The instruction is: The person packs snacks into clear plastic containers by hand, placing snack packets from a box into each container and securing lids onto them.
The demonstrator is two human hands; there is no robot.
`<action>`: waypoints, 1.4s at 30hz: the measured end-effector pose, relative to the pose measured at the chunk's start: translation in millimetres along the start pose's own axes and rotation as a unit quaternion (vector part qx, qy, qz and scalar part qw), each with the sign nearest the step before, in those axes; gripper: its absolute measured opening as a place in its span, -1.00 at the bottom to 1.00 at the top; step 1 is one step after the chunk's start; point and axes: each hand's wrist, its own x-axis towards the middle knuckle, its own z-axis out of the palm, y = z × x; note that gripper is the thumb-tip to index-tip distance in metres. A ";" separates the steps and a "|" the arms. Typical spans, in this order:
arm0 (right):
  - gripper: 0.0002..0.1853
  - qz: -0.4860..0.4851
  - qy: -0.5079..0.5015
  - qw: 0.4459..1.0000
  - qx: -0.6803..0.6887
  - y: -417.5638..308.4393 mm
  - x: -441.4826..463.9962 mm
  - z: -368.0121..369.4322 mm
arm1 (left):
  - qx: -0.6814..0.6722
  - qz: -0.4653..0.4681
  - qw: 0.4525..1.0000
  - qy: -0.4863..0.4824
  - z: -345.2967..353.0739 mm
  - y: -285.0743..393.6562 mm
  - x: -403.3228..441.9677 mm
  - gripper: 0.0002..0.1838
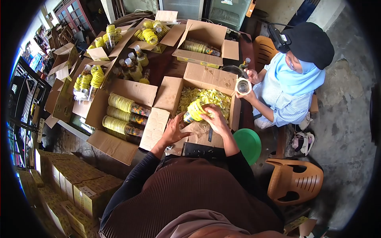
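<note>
Over an open carton of loose yellow pieces (212, 97), a stack of yellow-rimmed cups (195, 110) is held at a tilt. My right hand (215, 119) has its fingers wrapped round the yellow-rimmed part. My left hand (174, 131) is beside the stack's lower end, thumb and fingers spread apart; whether its fingertips touch the stack is unclear. To the left, long stacks of similar cups (121, 115) lie side by side in another open carton (94, 116).
A co-worker (293, 79) at the right holds a round, pale-rimmed item (243, 86). A green round lid or plate (247, 146) and orange chair (295, 180) are at my right. More cartons (206, 35) and bottles (134, 68) stand beyond; stacked boxes (75, 178) are lower left.
</note>
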 end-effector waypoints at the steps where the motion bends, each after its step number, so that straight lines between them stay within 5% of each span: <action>1: -0.69 -0.002 -0.026 1.000 -0.016 -5.3 2.8 -3.9 | 0.069 -0.029 0.997 -0.019 -0.2 4.9 4.7 0.12; 6: -0.74 -0.060 0.000 0.996 -0.068 -36.5 -1.4 -7.7 | 0.072 0.041 0.995 0.061 8.5 33.6 28.4 0.11; 8: -0.74 -0.123 0.034 0.982 -0.139 -40.1 -0.9 -9.8 | -0.154 -0.013 0.987 0.049 10.4 40.7 34.5 0.02; 16: -0.84 -0.072 0.239 0.965 -0.076 -48.9 -1.7 -32.7 | -0.139 0.004 0.988 0.060 21.0 8.6 38.9 -0.06; 18: -0.89 -0.072 0.263 0.950 -0.153 -61.2 -16.7 -53.3 | -0.094 0.032 0.992 0.084 21.7 -10.0 45.1 -0.06; 22: -0.89 0.000 0.271 0.938 -0.217 -23.0 -65.9 -81.2 | -0.072 0.050 0.991 0.103 14.2 -24.8 58.8 -0.09; 24: -0.81 0.078 0.294 0.953 -0.015 13.7 -103.3 -90.3 | -0.089 0.041 0.989 0.110 10.9 -31.9 62.5 -0.10; 26: -0.69 0.334 0.315 0.870 0.180 33.6 -138.9 -103.4 | -0.127 0.015 0.988 0.090 10.7 -35.2 66.8 -0.15; 28: -0.64 0.360 0.330 0.810 0.324 77.9 -187.7 -103.6 | -0.127 0.011 0.987 0.094 12.2 -40.9 69.4 -0.17; 29: -0.64 0.361 0.330 0.810 0.323 89.6 -208.2 -102.6 | -0.143 -0.006 0.987 0.074 11.8 -41.4 70.7 -0.20; 31: -0.64 0.531 0.277 0.781 0.179 98.9 -232.7 -106.1 | -0.146 0.014 0.987 0.061 15.9 -49.7 76.2 -0.24; 34: -0.64 0.532 0.310 0.762 0.201 93.6 -247.9 -103.1 | -0.020 0.015 0.999 0.045 24.2 -65.3 73.2 -0.22; 38: -0.62 0.506 0.361 0.730 0.283 109.1 -263.4 -106.1 | -0.040 -0.031 0.999 -0.010 37.0 -89.2 76.7 -0.20; 40: -0.62 0.508 0.361 0.734 0.268 105.0 -263.6 -108.0 | -0.177 -0.043 0.982 -0.043 44.0 -101.0 78.1 -0.17; 42: -0.63 0.496 0.361 0.735 0.288 102.6 -262.9 -109.8 | -0.085 -0.034 0.995 -0.038 50.4 -108.5 78.3 -0.13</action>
